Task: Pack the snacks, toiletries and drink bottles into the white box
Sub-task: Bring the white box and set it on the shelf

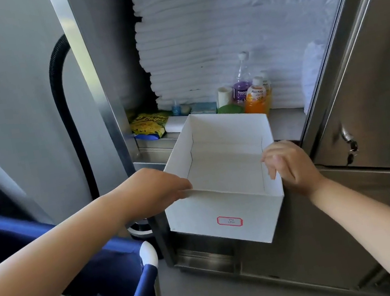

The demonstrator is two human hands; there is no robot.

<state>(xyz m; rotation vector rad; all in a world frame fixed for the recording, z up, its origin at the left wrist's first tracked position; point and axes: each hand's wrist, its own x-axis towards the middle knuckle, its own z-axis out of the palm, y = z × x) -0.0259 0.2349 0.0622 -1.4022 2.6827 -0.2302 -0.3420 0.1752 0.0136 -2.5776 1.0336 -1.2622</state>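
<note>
An empty white box [225, 210] with a red-framed label sticks out over the front edge of a steel shelf [286, 126]. My left hand [154, 189] grips its near-left corner and my right hand [288, 167] pinches its right wall. Behind the box lie a yellow chips bag [149, 125], a white packet [176, 123], a small blue bottle [176, 108], a blue pack [204, 108], a green lid [230, 109], a white cup [224, 96], a purple bottle [242, 87] and two orange drink bottles [256, 97].
A tall stack of white towels [232, 24] fills the shelf's back. A steel cabinet door with a lock [350, 146] stands at the right. A black hose [64, 105] runs down the left wall. A blue cart [123, 278] holding packets sits at lower left.
</note>
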